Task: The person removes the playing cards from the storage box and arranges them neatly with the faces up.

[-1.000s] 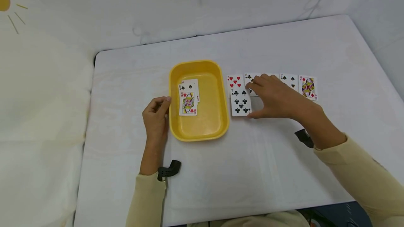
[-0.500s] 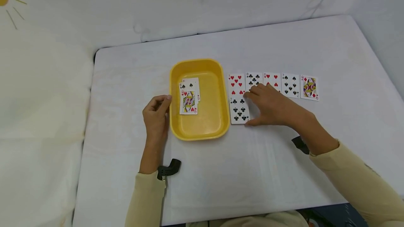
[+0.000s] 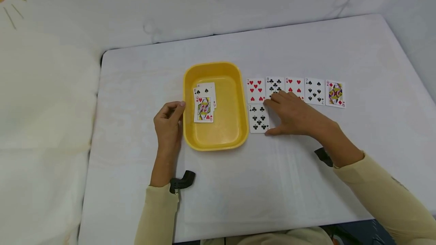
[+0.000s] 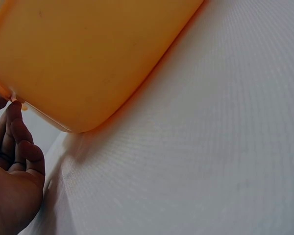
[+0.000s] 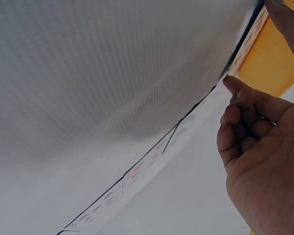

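Note:
A yellow tray (image 3: 238, 124) holds several face-up cards, with a queen of hearts (image 3: 203, 110) on top. My left hand (image 3: 168, 122) is at the tray's left rim, thumb and fingertips pinching the lip (image 4: 12, 100). A seven of clubs (image 3: 258, 118) lies just below a row of cards. My right hand (image 3: 293, 115) is over its right edge, with the index fingertip at the card's top corner and the thumb at its bottom corner. In the right wrist view the other fingers (image 5: 235, 132) are curled.
Five cards lie in a row right of the tray: seven of hearts (image 3: 256, 90), eight of clubs (image 3: 274, 84), six of hearts (image 3: 295, 85), seven of spades (image 3: 314, 90) and queen of diamonds (image 3: 335, 93). The white table (image 3: 238, 192) ends near my body.
My right hand drew the seven of clubs toward me, out from over the row, uncovering the cards behind it. It has barely moved in the last half second. My left hand stayed put.

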